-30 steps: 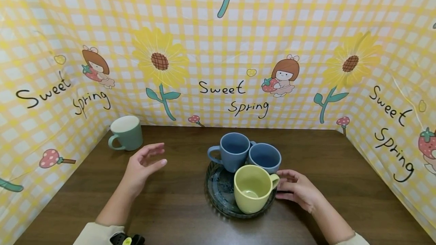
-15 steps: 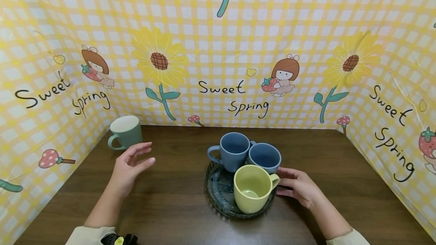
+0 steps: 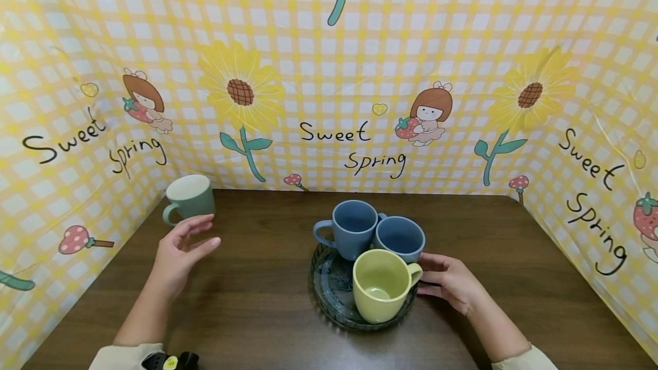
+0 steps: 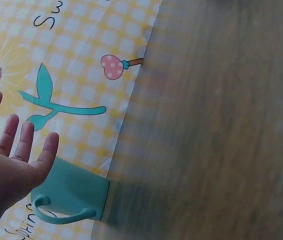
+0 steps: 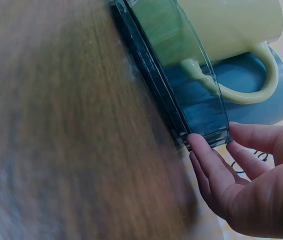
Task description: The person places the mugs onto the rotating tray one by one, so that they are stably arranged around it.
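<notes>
My left hand (image 3: 175, 258) is above the table, fingers apart and lightly bent, with nothing in it. Just beyond its fingertips stands a green mug (image 3: 199, 201), white inside, its handle toward the left; the mug (image 4: 74, 190) is partly behind the fingers in the left wrist view. At the right, the fingertips of my right hand (image 3: 452, 284) rest against the side of a dark, clear glass dish (image 3: 326, 290). In the dish sit a yellow-green mug (image 3: 377, 290) in front and two blue mugs, one left (image 3: 354, 238) and one right (image 3: 400, 237), behind it.
A brown wooden table (image 3: 267, 313) lies under everything. Yellow checked cloth (image 3: 329, 73) with flower and girl prints rises along its back and both sides. The green mug is close to the cloth at the back left corner.
My left hand has moved left, closer to the green mug, and now overlaps its lower part in the head view. The right hand, dish and mugs have barely moved.
</notes>
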The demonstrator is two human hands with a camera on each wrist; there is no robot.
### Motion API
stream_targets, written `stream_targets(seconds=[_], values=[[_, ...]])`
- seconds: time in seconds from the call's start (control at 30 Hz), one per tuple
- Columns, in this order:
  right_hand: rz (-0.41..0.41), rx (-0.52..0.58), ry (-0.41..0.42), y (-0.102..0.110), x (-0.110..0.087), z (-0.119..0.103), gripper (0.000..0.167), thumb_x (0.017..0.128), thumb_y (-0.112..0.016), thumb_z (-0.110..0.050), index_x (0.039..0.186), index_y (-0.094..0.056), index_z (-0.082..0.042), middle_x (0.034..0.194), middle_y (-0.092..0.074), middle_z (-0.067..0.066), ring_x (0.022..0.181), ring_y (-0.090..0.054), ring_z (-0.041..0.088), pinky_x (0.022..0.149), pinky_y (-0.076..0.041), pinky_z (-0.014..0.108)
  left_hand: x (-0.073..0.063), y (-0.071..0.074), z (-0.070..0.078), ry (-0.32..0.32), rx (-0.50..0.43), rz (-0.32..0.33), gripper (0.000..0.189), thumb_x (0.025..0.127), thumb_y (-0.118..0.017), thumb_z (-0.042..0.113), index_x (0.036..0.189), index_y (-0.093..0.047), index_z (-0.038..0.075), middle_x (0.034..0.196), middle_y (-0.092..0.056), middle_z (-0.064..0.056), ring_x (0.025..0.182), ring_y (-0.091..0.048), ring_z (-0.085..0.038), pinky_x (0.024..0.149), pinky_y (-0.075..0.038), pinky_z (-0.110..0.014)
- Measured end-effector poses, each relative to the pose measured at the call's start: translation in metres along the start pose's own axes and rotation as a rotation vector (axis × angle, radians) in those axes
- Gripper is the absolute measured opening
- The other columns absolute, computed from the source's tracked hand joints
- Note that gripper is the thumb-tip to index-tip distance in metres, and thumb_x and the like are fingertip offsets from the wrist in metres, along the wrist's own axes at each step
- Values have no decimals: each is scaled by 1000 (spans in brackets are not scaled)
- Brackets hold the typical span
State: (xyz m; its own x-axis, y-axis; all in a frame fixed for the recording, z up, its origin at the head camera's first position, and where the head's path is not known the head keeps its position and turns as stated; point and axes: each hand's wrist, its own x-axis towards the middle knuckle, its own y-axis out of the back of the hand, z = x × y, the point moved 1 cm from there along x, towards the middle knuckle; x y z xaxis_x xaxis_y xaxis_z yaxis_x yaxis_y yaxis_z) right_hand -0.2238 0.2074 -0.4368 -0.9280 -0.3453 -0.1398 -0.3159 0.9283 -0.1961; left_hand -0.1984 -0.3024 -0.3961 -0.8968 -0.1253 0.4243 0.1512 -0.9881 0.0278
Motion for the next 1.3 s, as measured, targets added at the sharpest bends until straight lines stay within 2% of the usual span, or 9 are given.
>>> stream_targets(seconds=[0.3,0.53,0.7,0.9,1.1,1.3], values=[[8,5,-2,0,0,0,54,86,-64,7,136,-44,13,112,-64,5,91,-67,19,80,-59,41,3,7,0,-56,23,68,42,87,-65,-12,127,-55,-12,126,-56,-1,115,-51,-15,86,-49,-15],[18,-2,-6,-1,-1,-1,58,86,-64,7,138,-40,16,112,-63,6,91,-66,19,81,-59,41,3,16,3,-42,-15,79,55,86,-66,-12,138,-53,3,131,-55,2,121,-49,-7,92,-46,-13],[16,-8,-5,-2,-1,-2,60,85,-65,7,138,-38,17,112,-63,6,91,-66,19,81,-59,41,3,21,5,-30,-17,109,66,85,-68,-13,143,-47,8,139,-50,3,126,-45,-6,92,-44,-9],[15,-16,1,-2,-1,-3,57,85,-65,7,136,-41,16,111,-63,7,91,-66,19,80,-59,41,6,29,7,-8,97,155,82,85,-69,-9,153,-31,15,145,-42,-1,130,-39,-12,87,-43,-6],[14,-20,3,-3,-2,-3,56,85,-65,7,136,-42,15,112,-63,8,91,-66,19,80,-59,41,8,38,4,59,219,176,83,86,-72,0,154,-31,24,153,-34,-5,135,-35,-17,84,-42,-5],[8,-17,8,-3,-2,-3,53,85,-65,7,134,-44,14,110,-64,7,91,-66,18,80,-59,41,9,48,-1,93,340,177,84,88,-73,6,155,-27,28,155,-31,-6,134,-35,-21,83,-41,-5]])
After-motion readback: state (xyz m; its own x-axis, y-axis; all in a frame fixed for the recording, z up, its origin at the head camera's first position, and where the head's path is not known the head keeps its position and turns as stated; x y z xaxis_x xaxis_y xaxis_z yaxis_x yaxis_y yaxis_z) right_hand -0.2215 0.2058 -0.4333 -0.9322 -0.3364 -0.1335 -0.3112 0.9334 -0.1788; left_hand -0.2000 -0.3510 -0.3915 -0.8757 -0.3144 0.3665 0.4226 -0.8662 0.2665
